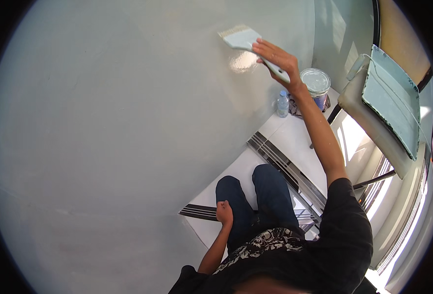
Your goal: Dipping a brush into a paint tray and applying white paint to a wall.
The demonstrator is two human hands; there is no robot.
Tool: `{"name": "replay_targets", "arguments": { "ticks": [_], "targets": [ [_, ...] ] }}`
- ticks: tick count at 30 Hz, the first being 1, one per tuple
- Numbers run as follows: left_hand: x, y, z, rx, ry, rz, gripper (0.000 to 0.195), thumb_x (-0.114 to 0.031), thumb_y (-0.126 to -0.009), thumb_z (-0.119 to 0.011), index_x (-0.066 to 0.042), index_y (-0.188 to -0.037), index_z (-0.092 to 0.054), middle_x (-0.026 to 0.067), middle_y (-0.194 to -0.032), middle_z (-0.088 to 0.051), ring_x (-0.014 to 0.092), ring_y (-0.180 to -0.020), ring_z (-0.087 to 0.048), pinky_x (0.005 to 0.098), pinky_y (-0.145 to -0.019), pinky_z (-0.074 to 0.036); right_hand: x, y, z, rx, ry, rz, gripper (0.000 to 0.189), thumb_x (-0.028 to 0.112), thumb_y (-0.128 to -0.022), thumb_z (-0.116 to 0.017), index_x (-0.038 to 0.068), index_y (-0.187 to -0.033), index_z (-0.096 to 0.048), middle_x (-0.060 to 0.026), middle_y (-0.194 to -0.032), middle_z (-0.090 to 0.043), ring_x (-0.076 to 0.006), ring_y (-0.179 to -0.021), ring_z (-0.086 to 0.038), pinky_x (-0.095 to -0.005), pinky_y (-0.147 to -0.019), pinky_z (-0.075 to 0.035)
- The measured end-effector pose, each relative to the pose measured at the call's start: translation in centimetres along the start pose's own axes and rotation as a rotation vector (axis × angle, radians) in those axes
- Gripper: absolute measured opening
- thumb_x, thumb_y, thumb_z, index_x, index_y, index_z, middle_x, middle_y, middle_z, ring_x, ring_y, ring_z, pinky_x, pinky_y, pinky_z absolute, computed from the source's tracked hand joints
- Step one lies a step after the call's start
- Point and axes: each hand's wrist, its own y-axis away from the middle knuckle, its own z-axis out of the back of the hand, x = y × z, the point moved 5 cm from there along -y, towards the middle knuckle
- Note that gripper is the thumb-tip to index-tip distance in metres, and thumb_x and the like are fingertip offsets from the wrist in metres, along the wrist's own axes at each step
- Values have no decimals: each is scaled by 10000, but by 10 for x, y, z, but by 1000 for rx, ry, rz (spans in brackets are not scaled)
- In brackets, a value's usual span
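Observation:
My right hand (281, 62) is raised before a pale grey-blue wall (110, 110) and grips a wide flat paintbrush (243, 39) by its white handle. Its light bristles point up and to the left, at the wall; whether they touch it I cannot tell. A wet-looking, shiny patch (244, 61) shows on the wall just below the brush head. Lower down, my left hand (224, 213) is curled into a loose fist by my left thigh, with nothing visible in it.
Below my right forearm, a lidded paint can (315, 81) rests on dark cloth beside a small plastic bottle (282, 106). A chair (367, 121) at right bears a paint tray (391, 95) and a wire-handled roller (356, 67). Dark striped tile bands (275, 152) cross the white floor.

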Motion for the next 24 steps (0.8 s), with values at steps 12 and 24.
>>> {"name": "replay_targets", "arguments": {
  "ticks": [12, 24],
  "targets": [
    [4, 3, -1, -27, 19, 22, 263, -322, -929, -640, -79, -828, -614, 88, -714, -654, 343, -710, -654, 458, -661, -478, -74, -137, 6, -194, 71, 138, 367, 37, -840, -764, 134, -1193, -739, -44, -1258, -702, -216, -1214, -642, -414, -1084, -512],
    [0, 2, -1, -12, 16, 8, 271, -320, -926, -643, -74, -817, -612, 94, -693, -643, 335, -687, -653, 456, -646, -478, -54, 122, -48, 104, -242, -302, 449, -42, -800, -689, 53, -1239, -706, -143, -1311, -668, -309, -1324, -562, -382, -1053, -519]
  ]
}}
